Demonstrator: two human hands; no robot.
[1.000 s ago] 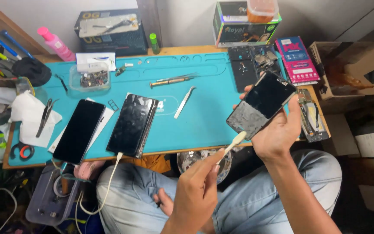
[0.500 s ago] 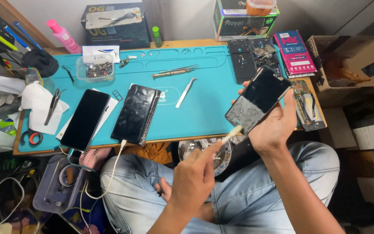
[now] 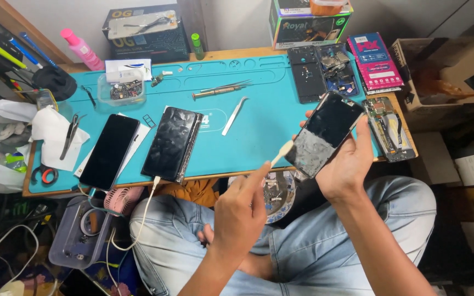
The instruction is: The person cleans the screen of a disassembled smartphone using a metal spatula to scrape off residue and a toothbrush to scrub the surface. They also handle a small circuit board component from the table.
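Head view: the right hand [image 3: 342,167] grips a cracked black glass phone panel [image 3: 328,133] above the teal silicone work mat's [image 3: 259,131] near edge; the left hand [image 3: 241,211] pinches a cream plastic pry tool [image 3: 278,155], its tip touching the panel's lower corner.

I am seeing my right hand [image 3: 344,164] gripping a dark phone panel [image 3: 325,134] tilted over the table [image 3: 259,126] edge, its lower part smeared. My left hand [image 3: 240,211] is pinching a pale plastic stick [image 3: 282,152], its tip touching the panel's lower left edge. Beyond the left grip, tweezers [image 3: 233,115] and a screwdriver [image 3: 220,90] are lying on the teal mat; two dark phones [image 3: 138,148] are lying farther to its left.
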